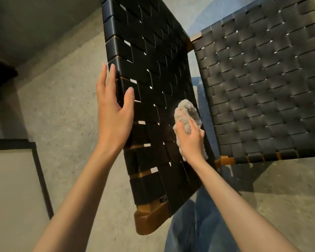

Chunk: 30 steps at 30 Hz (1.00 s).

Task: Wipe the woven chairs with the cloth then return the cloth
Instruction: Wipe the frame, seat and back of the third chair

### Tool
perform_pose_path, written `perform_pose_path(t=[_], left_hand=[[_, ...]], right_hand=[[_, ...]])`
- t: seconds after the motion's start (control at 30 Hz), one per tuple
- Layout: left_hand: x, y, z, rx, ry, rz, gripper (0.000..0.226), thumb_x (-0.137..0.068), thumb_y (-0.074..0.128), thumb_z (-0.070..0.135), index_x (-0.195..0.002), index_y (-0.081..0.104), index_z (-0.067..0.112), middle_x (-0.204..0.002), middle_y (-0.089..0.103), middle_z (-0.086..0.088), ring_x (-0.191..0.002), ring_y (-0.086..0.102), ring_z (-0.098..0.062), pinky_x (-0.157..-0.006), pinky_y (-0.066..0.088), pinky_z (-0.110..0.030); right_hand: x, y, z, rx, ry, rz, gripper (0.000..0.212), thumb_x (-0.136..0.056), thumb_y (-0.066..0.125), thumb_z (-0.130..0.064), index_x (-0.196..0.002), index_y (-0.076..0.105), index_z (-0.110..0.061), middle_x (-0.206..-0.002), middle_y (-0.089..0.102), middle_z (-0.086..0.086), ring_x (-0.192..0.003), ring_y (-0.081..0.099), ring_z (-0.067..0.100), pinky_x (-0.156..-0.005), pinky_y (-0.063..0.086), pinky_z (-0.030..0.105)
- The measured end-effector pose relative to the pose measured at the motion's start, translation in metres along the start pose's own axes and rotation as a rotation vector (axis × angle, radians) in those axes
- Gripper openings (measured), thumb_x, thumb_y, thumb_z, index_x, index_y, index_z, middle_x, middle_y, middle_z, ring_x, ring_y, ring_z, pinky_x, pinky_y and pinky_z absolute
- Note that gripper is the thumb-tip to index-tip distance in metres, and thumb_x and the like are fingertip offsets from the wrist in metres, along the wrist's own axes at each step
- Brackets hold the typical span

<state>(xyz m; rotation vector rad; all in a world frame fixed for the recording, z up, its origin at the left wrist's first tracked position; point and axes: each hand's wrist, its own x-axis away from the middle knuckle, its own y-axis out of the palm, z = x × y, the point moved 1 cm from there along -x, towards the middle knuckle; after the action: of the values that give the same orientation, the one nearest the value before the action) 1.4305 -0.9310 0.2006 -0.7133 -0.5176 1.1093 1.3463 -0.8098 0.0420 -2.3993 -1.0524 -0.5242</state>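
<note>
Two hands on chair back (153,73): right grip (191,140) clutches cloth (186,113)

No readable text anywhere.
Neither the woven chair (153,88) on the near left, nor the second woven chair (262,88) on the right, nor the cloth (186,115) carries a label, brand, number or sign — only plain surfaces.

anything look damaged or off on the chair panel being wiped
Mildly. On the near woven panel the black straps sit unevenly, with light showing through gaps of differing size and brown wood bare between straps along its left edge. The other chair's weave looks tighter. No tear is visible. The right hand presses the cloth on it.
</note>
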Motion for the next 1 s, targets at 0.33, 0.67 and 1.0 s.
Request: perform_pose_path(t=[0.33,0.67,1.0], left_hand=[[-0.016,0.014,-0.005,-0.042,0.049,0.014,0.060,-0.098,0.047,0.015,-0.151,0.018,0.015,-0.157,0.015,0.005,-0.141,0.011,0.002,-0.114,0.010,-0.012],[-0.022,0.002,-0.001,0.099,-0.027,0.082,0.042,-0.101,0.040,0.015,-0.142,0.041,0.016,-0.148,0.038,0.007,-0.132,0.031,0.008,-0.108,0.022,-0.007],[-0.048,0.001,0.005,0.058,-0.050,0.094,0.044,-0.101,0.041,0.019,-0.144,0.037,0.019,-0.151,0.031,0.006,-0.137,0.025,0.002,-0.114,0.025,-0.018]], right_hand=[[-0.072,-0.008,0.088,-0.071,0.348,0.019,0.070,-0.083,0.043,-0.066,-0.143,0.039,-0.031,-0.136,0.051,0.006,-0.124,0.048,0.027,-0.106,0.038,0.050],[0.021,0.016,-0.081,-0.314,-0.122,-0.196,0.028,-0.097,0.046,-0.041,-0.123,0.045,-0.047,-0.129,0.050,-0.010,-0.118,0.048,0.005,-0.092,0.043,0.022],[-0.011,0.037,-0.111,-0.137,-0.342,-0.095,0.045,-0.090,0.044,-0.049,-0.134,0.046,-0.039,-0.146,0.040,-0.001,-0.134,0.036,0.015,-0.099,0.039,0.031]])
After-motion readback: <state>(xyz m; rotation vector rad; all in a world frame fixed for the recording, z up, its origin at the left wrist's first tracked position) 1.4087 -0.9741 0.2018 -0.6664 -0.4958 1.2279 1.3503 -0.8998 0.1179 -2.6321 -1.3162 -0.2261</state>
